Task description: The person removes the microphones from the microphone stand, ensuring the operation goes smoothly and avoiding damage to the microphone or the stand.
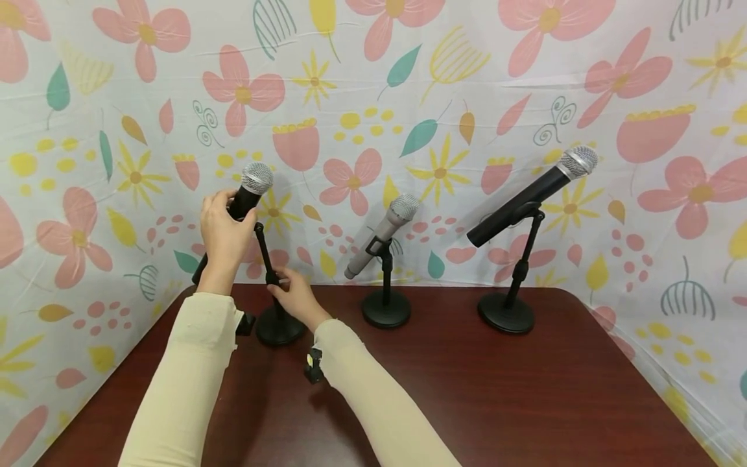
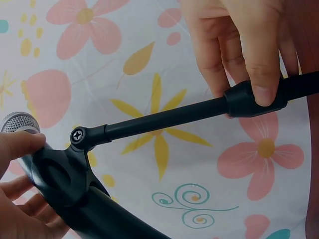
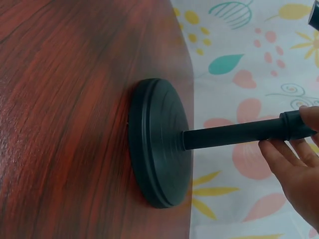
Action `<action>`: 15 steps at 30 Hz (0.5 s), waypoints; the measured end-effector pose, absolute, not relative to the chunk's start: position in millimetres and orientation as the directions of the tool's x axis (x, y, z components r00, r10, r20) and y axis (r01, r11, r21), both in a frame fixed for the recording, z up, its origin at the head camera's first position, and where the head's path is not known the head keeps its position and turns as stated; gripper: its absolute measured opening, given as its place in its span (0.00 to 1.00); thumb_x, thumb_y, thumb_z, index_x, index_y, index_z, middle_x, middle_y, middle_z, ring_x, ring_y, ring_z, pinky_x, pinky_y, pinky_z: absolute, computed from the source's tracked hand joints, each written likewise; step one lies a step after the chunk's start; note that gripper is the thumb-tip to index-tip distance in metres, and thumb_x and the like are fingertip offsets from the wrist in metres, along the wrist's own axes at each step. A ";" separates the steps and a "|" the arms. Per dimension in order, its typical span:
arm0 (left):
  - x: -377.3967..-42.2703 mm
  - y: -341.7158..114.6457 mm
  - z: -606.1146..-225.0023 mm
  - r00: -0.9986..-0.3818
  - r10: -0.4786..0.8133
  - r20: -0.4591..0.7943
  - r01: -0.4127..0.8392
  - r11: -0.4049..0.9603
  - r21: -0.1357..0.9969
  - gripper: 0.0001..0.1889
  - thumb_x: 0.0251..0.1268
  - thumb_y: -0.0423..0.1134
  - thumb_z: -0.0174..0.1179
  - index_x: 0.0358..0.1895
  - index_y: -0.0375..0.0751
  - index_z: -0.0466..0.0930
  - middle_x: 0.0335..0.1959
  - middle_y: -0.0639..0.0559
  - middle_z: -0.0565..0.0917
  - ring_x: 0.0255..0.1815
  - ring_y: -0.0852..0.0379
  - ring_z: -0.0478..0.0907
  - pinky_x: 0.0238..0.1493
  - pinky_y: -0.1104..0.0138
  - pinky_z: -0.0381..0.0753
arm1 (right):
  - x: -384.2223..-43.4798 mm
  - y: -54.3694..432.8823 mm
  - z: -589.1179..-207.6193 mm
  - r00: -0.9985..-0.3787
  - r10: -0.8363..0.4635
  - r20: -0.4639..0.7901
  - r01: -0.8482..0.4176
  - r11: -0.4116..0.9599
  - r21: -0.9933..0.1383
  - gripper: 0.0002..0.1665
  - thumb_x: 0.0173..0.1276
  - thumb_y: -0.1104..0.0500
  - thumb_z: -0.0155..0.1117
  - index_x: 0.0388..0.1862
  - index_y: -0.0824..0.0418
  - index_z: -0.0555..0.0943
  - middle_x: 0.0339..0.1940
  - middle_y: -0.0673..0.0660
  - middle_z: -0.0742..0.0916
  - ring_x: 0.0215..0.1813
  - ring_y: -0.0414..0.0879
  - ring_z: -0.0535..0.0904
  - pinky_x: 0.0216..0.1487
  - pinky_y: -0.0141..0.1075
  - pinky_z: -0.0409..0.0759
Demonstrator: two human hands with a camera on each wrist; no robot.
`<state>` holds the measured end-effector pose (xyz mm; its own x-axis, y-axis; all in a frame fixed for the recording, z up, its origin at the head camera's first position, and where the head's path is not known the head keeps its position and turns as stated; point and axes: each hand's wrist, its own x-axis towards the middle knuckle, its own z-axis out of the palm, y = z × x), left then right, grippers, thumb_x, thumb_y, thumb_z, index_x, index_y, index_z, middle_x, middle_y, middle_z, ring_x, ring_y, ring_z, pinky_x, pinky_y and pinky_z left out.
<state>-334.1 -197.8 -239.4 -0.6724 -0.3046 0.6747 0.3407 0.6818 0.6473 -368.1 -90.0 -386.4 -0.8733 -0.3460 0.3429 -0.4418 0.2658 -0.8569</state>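
Observation:
My left hand (image 1: 224,230) grips a black microphone (image 1: 239,205) with a silver mesh head, near its upper end. The microphone sits tilted in the clip (image 2: 62,174) of a black desk stand (image 1: 280,326). In the left wrist view, the left thumb lies by the mesh head and the fingers curl behind the body. Lower on the same stand, my right hand (image 1: 297,298) pinches the collar (image 2: 254,98) of the pole between thumb and fingers. The stand's round base (image 3: 159,144) rests flat on the table.
A grey microphone (image 1: 384,233) on a short stand (image 1: 386,310) is to the right. Farther right, a long black microphone (image 1: 525,198) leans on another stand (image 1: 506,314). All stand near the back edge of the dark red wooden table (image 1: 467,395), before a flowered cloth (image 1: 362,97).

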 end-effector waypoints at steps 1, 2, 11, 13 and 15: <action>-333.3 -196.9 -239.1 -0.668 -0.300 0.681 0.350 0.680 0.644 0.21 0.61 0.33 0.63 0.57 0.30 0.75 0.51 0.33 0.75 0.55 0.37 0.70 0.57 0.49 0.68 | -367.8 -88.8 -386.4 -0.875 -0.340 0.346 -0.443 0.271 -0.855 0.26 0.71 0.62 0.59 0.67 0.61 0.71 0.59 0.61 0.79 0.56 0.52 0.80 0.47 0.32 0.80; -332.7 -196.0 -238.8 -0.664 -0.296 0.686 0.357 0.681 0.640 0.21 0.61 0.33 0.63 0.57 0.29 0.76 0.50 0.32 0.75 0.54 0.37 0.70 0.56 0.49 0.69 | -367.6 -87.5 -386.2 -0.873 -0.338 0.352 -0.450 0.275 -0.850 0.25 0.71 0.61 0.60 0.66 0.61 0.72 0.59 0.61 0.79 0.56 0.52 0.80 0.47 0.32 0.80; -328.0 -186.4 -235.3 -0.644 -0.260 0.720 0.402 0.685 0.607 0.20 0.60 0.34 0.65 0.54 0.28 0.78 0.46 0.31 0.76 0.49 0.35 0.72 0.56 0.46 0.65 | -365.9 -71.0 -383.8 -0.830 -0.370 0.417 -0.527 0.273 -0.805 0.22 0.70 0.63 0.60 0.62 0.64 0.74 0.53 0.61 0.82 0.54 0.51 0.81 0.49 0.32 0.80; -326.5 -185.3 -233.7 -0.639 -0.252 0.727 0.414 0.684 0.601 0.20 0.61 0.34 0.65 0.54 0.28 0.78 0.45 0.31 0.76 0.49 0.36 0.73 0.57 0.47 0.64 | -365.0 -68.0 -381.3 -0.821 -0.382 0.424 -0.535 0.257 -0.805 0.22 0.70 0.63 0.60 0.62 0.65 0.74 0.52 0.61 0.82 0.54 0.51 0.81 0.49 0.32 0.80; -324.9 -184.9 -231.9 -0.640 -0.248 0.728 0.414 0.686 0.598 0.20 0.61 0.35 0.65 0.55 0.29 0.77 0.46 0.32 0.76 0.49 0.36 0.73 0.56 0.47 0.64 | -363.9 -65.8 -378.5 -0.815 -0.393 0.426 -0.538 0.243 -0.807 0.22 0.70 0.63 0.60 0.62 0.65 0.74 0.52 0.61 0.82 0.54 0.51 0.81 0.49 0.32 0.80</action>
